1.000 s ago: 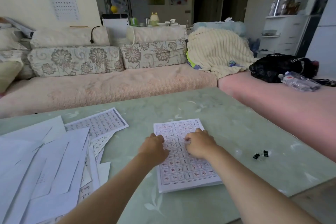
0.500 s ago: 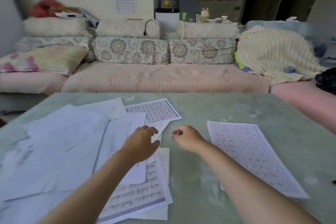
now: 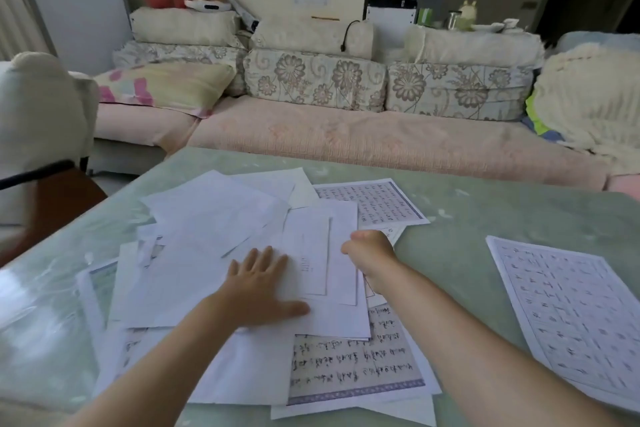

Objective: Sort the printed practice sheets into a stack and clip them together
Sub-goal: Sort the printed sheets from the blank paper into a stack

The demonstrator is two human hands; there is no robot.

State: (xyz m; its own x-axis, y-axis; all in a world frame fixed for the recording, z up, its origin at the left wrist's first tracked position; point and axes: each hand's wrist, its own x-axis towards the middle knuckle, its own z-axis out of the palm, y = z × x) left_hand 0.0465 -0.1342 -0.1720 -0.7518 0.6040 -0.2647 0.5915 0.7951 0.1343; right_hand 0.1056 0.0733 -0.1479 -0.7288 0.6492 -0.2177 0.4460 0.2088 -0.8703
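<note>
A loose pile of paper sheets (image 3: 207, 232), mostly blank side up, covers the left half of the green table (image 3: 502, 211). Printed practice sheets show at its far edge (image 3: 374, 201) and near edge (image 3: 353, 374). My left hand (image 3: 258, 288) lies flat on the pile with fingers spread. My right hand (image 3: 369, 253) is curled at the right edge of a blank sheet; whether it pinches that sheet is unclear. A neat stack of printed sheets (image 3: 568, 315) lies apart at the right. No clips are in view.
A pink sofa (image 3: 346, 135) with floral cushions runs behind the table's far edge. A cream blanket (image 3: 595, 97) sits on its right end. A white padded chair (image 3: 38, 114) stands at the left, close to the table corner.
My view has swung left from the neat stack to the loose pile. Both hands left the stack; the left now lies flat on the pile, and the right has closed at a sheet's edge.
</note>
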